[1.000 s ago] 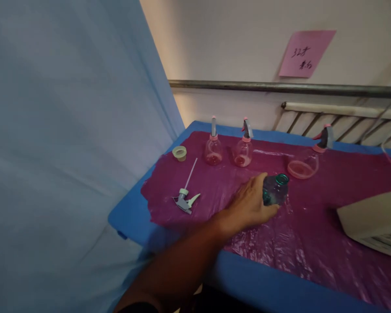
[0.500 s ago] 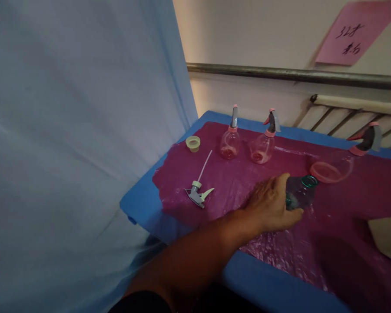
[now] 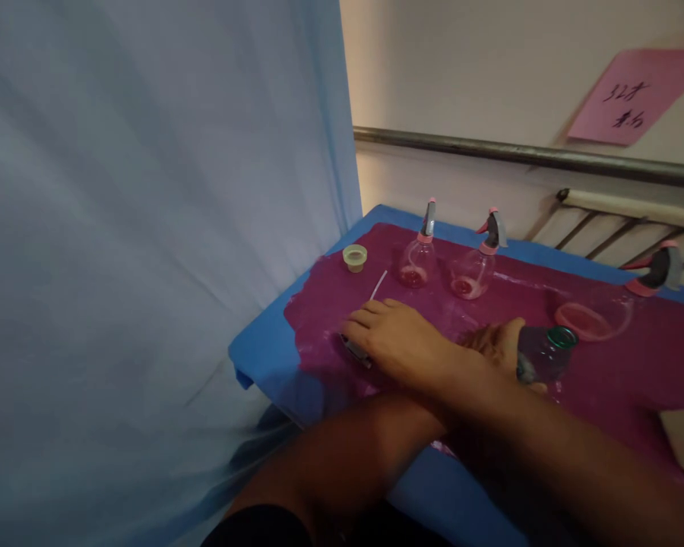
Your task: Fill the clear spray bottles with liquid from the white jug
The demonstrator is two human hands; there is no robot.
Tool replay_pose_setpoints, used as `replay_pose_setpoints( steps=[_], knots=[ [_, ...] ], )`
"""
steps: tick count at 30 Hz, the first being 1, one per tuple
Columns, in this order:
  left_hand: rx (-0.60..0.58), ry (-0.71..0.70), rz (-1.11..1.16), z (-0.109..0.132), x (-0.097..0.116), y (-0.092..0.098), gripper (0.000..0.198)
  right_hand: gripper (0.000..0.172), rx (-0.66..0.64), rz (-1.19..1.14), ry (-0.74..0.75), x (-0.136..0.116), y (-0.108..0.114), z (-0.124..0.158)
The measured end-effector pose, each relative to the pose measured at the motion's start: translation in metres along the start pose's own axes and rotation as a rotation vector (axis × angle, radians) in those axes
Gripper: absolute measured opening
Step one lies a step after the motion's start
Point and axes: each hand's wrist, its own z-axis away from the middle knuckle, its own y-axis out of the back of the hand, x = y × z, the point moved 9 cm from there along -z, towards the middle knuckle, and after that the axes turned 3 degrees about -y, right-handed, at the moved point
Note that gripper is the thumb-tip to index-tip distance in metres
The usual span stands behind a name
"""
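Observation:
My left hand (image 3: 493, 342) is wrapped around a clear plastic bottle (image 3: 541, 355) with a green neck ring and no top on it. Crossing over my left forearm, my right hand (image 3: 387, 330) covers a grey trigger spray head (image 3: 356, 351), its fingers curled down around it. Most of the spray head is hidden under that hand; its thin dip tube (image 3: 379, 285) sticks out beyond the fingers. A small pale yellow-green cup-like piece (image 3: 354, 258) stands just past the tube.
Two clear spray bottles (image 3: 416, 262) (image 3: 473, 270) with pink collars stand at the back. A third spray bottle (image 3: 604, 304) is at the right. Maroon plastic sheeting (image 3: 319, 319) covers the blue table (image 3: 256, 342). A blue curtain (image 3: 165, 228) hangs left; a metal rail (image 3: 490, 152) runs behind.
My right arm has come in from the lower right, across my left forearm, and its hand now lies on the spray head. My left hand still holds the bottle. The view has shifted slightly.

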Motion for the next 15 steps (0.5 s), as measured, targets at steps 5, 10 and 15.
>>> replay_pose_setpoints(
  steps=[5,10,15],
  knots=[
    [-0.042,-0.061,0.226,-0.010,-0.014,-0.018,0.130,0.023,-0.142,0.049,0.010,0.014,-0.044,-0.023],
    [-0.022,-0.058,0.214,-0.012,-0.019,-0.028,0.126,0.021,-0.143,0.059,0.006,0.011,-0.041,-0.018],
    [0.039,-0.067,0.220,-0.005,-0.017,-0.012,0.104,0.018,0.138,-0.132,-0.092,0.016,0.011,0.009]
  ],
)
